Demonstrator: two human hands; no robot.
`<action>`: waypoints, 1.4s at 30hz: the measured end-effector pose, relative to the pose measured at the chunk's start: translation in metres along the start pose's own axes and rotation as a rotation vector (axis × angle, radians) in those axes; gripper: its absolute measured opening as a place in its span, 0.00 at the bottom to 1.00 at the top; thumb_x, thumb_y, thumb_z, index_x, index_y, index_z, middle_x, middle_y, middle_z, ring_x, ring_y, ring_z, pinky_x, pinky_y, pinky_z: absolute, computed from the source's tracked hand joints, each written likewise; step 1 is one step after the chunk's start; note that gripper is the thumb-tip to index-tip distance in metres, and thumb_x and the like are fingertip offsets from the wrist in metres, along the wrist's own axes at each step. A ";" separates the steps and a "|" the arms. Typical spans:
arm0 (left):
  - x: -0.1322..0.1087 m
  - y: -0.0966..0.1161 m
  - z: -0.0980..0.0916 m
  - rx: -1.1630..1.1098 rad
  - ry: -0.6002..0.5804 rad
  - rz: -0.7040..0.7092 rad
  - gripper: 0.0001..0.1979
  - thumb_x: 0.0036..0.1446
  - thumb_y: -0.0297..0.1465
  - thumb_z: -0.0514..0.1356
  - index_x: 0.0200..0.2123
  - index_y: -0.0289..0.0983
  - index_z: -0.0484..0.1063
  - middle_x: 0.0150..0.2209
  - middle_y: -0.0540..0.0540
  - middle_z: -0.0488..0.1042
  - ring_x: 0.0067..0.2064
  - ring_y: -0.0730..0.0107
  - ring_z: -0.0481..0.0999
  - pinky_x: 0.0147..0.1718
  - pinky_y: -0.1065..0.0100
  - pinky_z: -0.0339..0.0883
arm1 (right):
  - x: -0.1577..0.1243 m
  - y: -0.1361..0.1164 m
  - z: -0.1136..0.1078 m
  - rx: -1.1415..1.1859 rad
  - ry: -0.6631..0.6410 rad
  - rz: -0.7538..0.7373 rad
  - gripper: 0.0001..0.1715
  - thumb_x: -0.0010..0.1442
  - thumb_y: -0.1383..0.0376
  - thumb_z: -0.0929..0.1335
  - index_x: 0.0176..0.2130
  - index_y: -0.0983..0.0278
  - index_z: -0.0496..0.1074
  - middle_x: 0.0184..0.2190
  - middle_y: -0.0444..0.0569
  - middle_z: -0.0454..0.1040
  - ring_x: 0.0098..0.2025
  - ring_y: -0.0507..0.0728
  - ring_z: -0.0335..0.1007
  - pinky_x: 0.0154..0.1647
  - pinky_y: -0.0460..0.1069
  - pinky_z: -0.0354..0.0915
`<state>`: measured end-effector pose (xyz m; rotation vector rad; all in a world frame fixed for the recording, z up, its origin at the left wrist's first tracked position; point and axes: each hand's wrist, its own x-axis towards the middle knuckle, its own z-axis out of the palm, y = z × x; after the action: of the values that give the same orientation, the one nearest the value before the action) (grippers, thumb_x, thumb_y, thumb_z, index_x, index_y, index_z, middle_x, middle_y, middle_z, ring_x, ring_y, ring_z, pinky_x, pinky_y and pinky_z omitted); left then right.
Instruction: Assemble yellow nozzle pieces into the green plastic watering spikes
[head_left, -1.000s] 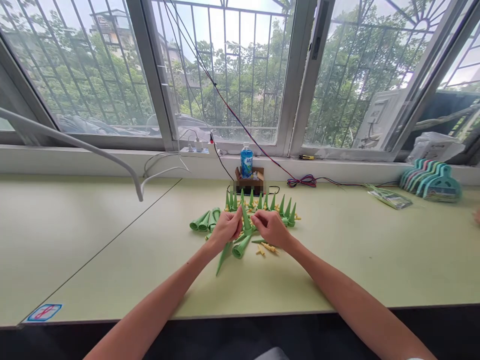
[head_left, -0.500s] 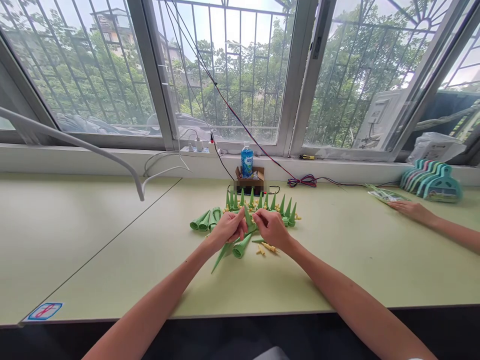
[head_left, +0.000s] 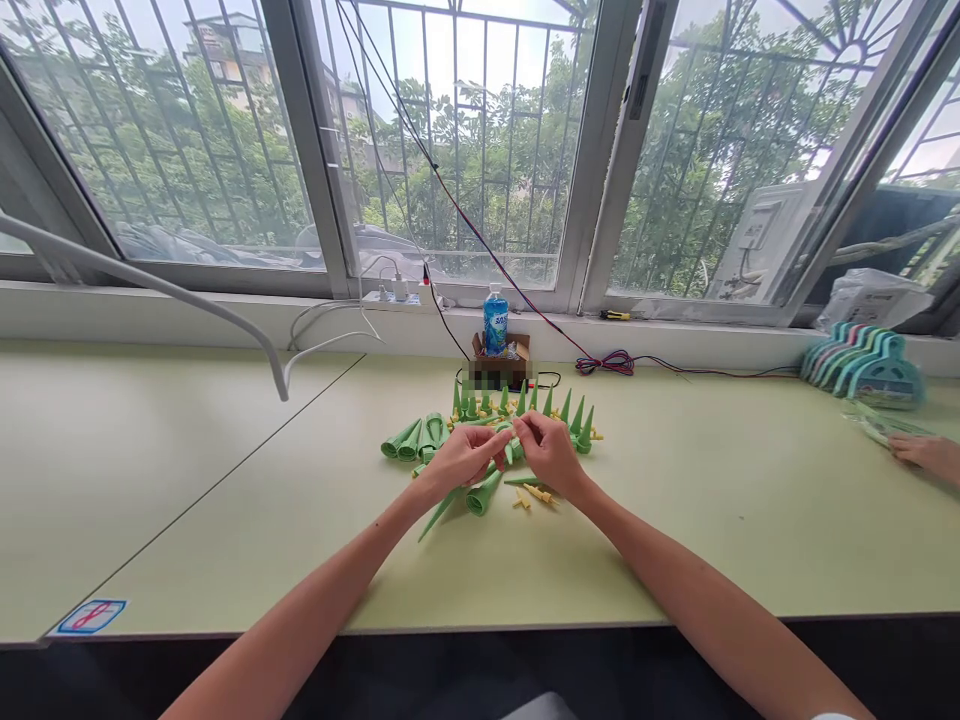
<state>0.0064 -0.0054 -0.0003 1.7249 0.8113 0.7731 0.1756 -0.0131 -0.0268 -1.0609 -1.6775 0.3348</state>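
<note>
Grips clamped on green cone (head_left: pixel 511 449) — left hand (head_left: pixel 461 460), right hand (head_left: pixel 553 453) | cone pile (head_left: pixel 568 411) behind | table (head_left: pixel 675 530) edge distant

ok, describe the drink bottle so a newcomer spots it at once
Start at the long pale-green table under the barred windows and go to its far edge at centre, just beyond the row of upright green cones. The bottle stands there at a small brown cardboard box. It is the only blue, white-capped thing near them.
</note>
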 end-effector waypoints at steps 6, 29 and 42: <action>0.001 -0.008 0.003 0.186 0.085 0.157 0.21 0.53 0.45 0.61 0.22 0.35 0.64 0.20 0.54 0.61 0.19 0.81 0.55 0.16 0.75 0.47 | 0.001 0.000 -0.001 0.049 0.023 0.032 0.18 0.63 0.57 0.62 0.25 0.64 0.64 0.18 0.40 0.58 0.20 0.49 0.50 0.22 0.46 0.48; 0.005 -0.027 0.001 0.708 0.278 0.616 0.11 0.63 0.30 0.52 0.27 0.36 0.64 0.28 0.50 0.62 0.27 0.74 0.59 0.28 0.72 0.55 | 0.006 -0.004 0.000 0.935 -0.240 0.645 0.20 0.49 0.61 0.71 0.19 0.63 0.57 0.12 0.33 0.50 0.11 0.42 0.39 0.11 0.42 0.36; 0.007 -0.013 0.007 0.207 0.399 0.232 0.15 0.61 0.42 0.54 0.32 0.36 0.67 0.26 0.50 0.69 0.17 0.79 0.63 0.16 0.74 0.55 | 0.006 -0.002 0.003 0.735 -0.027 0.406 0.19 0.57 0.52 0.68 0.26 0.62 0.61 0.14 0.35 0.55 0.12 0.46 0.46 0.11 0.44 0.46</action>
<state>0.0145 -0.0003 -0.0140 1.8990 0.9963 1.2553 0.1715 -0.0086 -0.0226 -0.8147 -1.1820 1.1328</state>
